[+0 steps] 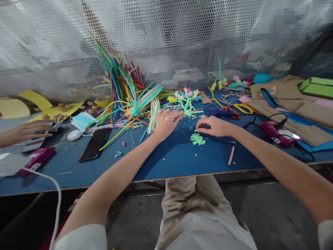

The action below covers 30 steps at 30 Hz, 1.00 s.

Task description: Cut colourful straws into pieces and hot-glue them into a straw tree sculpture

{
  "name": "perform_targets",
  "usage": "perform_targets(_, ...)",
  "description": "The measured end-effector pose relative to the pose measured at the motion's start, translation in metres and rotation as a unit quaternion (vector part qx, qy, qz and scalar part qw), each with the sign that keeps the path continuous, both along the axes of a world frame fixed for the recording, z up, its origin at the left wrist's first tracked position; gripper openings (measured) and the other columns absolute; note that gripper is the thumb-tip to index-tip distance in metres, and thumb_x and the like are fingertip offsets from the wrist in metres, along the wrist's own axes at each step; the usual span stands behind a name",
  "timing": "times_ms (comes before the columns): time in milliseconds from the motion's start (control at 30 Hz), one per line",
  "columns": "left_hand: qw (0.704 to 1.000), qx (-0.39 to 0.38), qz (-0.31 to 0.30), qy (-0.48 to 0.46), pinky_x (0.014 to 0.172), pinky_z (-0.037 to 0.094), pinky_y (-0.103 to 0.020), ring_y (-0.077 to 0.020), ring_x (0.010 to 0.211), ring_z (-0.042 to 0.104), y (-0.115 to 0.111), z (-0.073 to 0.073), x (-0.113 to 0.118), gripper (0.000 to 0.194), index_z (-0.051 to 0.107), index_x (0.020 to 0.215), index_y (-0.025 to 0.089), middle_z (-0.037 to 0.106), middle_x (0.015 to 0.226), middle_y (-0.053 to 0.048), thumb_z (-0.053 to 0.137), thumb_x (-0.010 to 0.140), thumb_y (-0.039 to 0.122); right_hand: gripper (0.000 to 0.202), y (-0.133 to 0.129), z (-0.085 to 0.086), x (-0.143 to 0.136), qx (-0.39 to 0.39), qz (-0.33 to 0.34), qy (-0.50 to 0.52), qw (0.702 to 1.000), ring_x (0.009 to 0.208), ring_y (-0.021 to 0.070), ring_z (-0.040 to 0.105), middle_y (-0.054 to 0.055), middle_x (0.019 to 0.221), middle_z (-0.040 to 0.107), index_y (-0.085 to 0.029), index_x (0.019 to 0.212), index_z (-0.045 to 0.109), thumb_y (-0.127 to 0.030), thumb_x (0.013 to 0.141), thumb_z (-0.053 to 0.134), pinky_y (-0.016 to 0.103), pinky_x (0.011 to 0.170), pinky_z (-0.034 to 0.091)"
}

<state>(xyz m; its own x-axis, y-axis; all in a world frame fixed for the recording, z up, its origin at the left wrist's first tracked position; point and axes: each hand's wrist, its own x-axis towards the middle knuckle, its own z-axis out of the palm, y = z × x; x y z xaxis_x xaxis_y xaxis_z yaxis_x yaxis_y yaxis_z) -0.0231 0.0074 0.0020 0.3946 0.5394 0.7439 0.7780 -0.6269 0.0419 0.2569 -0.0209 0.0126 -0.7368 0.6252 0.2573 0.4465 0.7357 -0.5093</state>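
My left hand [168,123] rests over the blue table with its fingers pressed together; a small dark thing shows between them, too small to name. Just beyond its fingertips lies a light green fuzzy piece [189,113], below a cluster of pastel fuzzy sprigs [186,99]. My right hand [214,126] is curled in a pinch, its fingertips just above a small pile of short green strips [197,139]; what the pinch holds is hidden. A gap separates the two hands.
Pipe cleaners [122,86] stand bundled at the back left, near a black phone [95,144] and mask [83,121]. Another person's hand [28,132] is at far left. Right are yellow-handled scissors [243,108], a purple glue gun [278,133], brown paper [286,90] and a pink strip [231,155].
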Motion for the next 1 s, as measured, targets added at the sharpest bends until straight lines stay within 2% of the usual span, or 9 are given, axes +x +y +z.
perform_targets(67, 1.0, 0.002, -0.001, 0.004, 0.085, 0.043, -0.041, -0.022, 0.087, 0.072, 0.0, 0.0, 0.0, 0.024, 0.083, 0.113, 0.034, 0.084, 0.105, -0.002, 0.062, 0.105, 0.044, 0.02, -0.001, 0.001, 0.002, -0.003, -0.027, 0.013, 1.0, 0.08, 0.0192, 0.069, 0.005, 0.091, 0.078, -0.021, 0.103, 0.074, -0.035, 0.101, 0.06, 0.032, 0.077, 0.049)
perform_targets(167, 1.0, -0.001, -0.001, 0.009, 0.086, 0.043, -0.042, -0.0227, 0.089, 0.072, 0.0, 0.0, 0.0, 0.026, 0.083, 0.114, 0.034, 0.084, 0.104, -0.003, 0.061, 0.105, 0.044, 0.021, 0.001, 0.0, 0.004, 0.011, -0.025, 0.019, 0.999, 0.085, 0.0198, 0.072, 0.005, 0.096, 0.08, -0.021, 0.108, 0.075, -0.033, 0.101, 0.059, 0.032, 0.079, 0.051)
perform_targets(300, 1.0, 0.01, -0.01, 0.015, 0.086, 0.043, -0.042, -0.0221, 0.088, 0.072, 0.0, 0.0, 0.0, 0.024, 0.083, 0.113, 0.034, 0.084, 0.104, -0.003, 0.062, 0.104, 0.043, 0.023, 0.005, -0.003, 0.005, 0.075, -0.002, 0.065, 0.995, 0.097, 0.0215, 0.075, 0.006, 0.107, 0.081, -0.025, 0.111, 0.079, -0.035, 0.103, 0.061, 0.034, 0.088, 0.055)
perform_targets(400, 0.999, 0.017, -0.014, 0.025, 0.083, 0.042, -0.04, -0.0211, 0.085, 0.071, 0.0, 0.0, 0.0, 0.023, 0.083, 0.111, 0.033, 0.084, 0.104, -0.002, 0.062, 0.105, 0.041, 0.021, 0.004, -0.002, 0.004, 0.123, -0.007, 0.13, 0.984, 0.097, 0.0216, 0.075, 0.005, 0.104, 0.082, -0.027, 0.11, 0.081, -0.035, 0.103, 0.063, 0.035, 0.09, 0.057)
perform_targets(533, 0.999, 0.027, -0.023, 0.041, 0.081, 0.041, -0.04, -0.0201, 0.083, 0.069, -0.002, 0.002, 0.0, 0.024, 0.082, 0.113, 0.033, 0.084, 0.103, -0.001, 0.06, 0.106, 0.041, 0.017, 0.0, 0.003, 0.003, 0.185, -0.057, 0.18, 0.965, 0.094, 0.0219, 0.075, 0.004, 0.099, 0.082, -0.028, 0.104, 0.081, -0.032, 0.103, 0.064, 0.037, 0.087, 0.059)
perform_targets(667, 0.997, 0.035, -0.037, 0.052, 0.082, 0.041, -0.04, -0.0196, 0.084, 0.069, -0.005, 0.004, 0.001, 0.026, 0.082, 0.114, 0.033, 0.084, 0.103, -0.001, 0.059, 0.107, 0.041, 0.015, -0.002, 0.004, 0.002, 0.224, -0.117, 0.19, 0.949, 0.095, 0.0227, 0.075, 0.005, 0.102, 0.081, -0.027, 0.103, 0.079, -0.029, 0.102, 0.064, 0.039, 0.09, 0.06)
perform_targets(833, 0.997, 0.033, -0.044, 0.06, 0.081, 0.04, -0.04, -0.0193, 0.083, 0.069, -0.008, 0.007, 0.003, 0.026, 0.082, 0.114, 0.033, 0.084, 0.099, -0.001, 0.059, 0.107, 0.041, 0.012, 0.002, 0.001, -0.003, 0.268, -0.13, 0.196, 0.934, 0.105, 0.0257, 0.074, 0.007, 0.108, 0.079, -0.026, 0.099, 0.077, -0.031, 0.101, 0.066, 0.044, 0.098, 0.057)
perform_targets(1000, 0.995, 0.048, -0.057, 0.067, 0.079, 0.039, -0.04, -0.0192, 0.081, 0.068, -0.01, 0.008, 0.004, 0.024, 0.081, 0.114, 0.033, 0.084, 0.099, 0.0, 0.06, 0.107, 0.04, 0.013, 0.006, -0.002, -0.005, 0.261, -0.151, 0.205, 0.931, 0.099, 0.0262, 0.074, 0.006, 0.1, 0.079, -0.026, 0.093, 0.075, -0.037, 0.098, 0.071, 0.044, 0.094, 0.054)
